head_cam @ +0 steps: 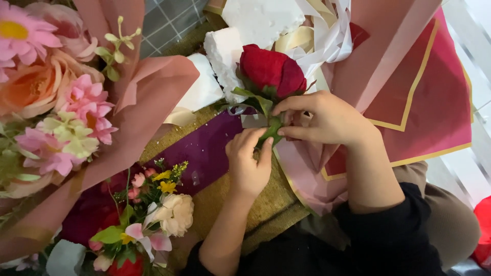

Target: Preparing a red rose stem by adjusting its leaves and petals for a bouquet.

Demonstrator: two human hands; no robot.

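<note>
A red artificial rose [271, 69] with green leaves stands upright in the middle of the view. My left hand [248, 163] grips its green stem from below, thumb and fingers closed around it. My right hand [327, 120] pinches the stem and leaf base just under the bloom from the right. Pale pink wrapping paper [299, 174] lies beneath both hands. A dark red sheet with a gold border [424, 102] lies to the right.
A large bouquet of pink and peach flowers in pink paper [56, 102] fills the left. A small mixed flower bunch [153, 214] lies at the lower left. White foam blocks [255, 20], cream ribbon [327, 41], a purple strip [204, 151] and burlap cloth [266, 204] surround the hands.
</note>
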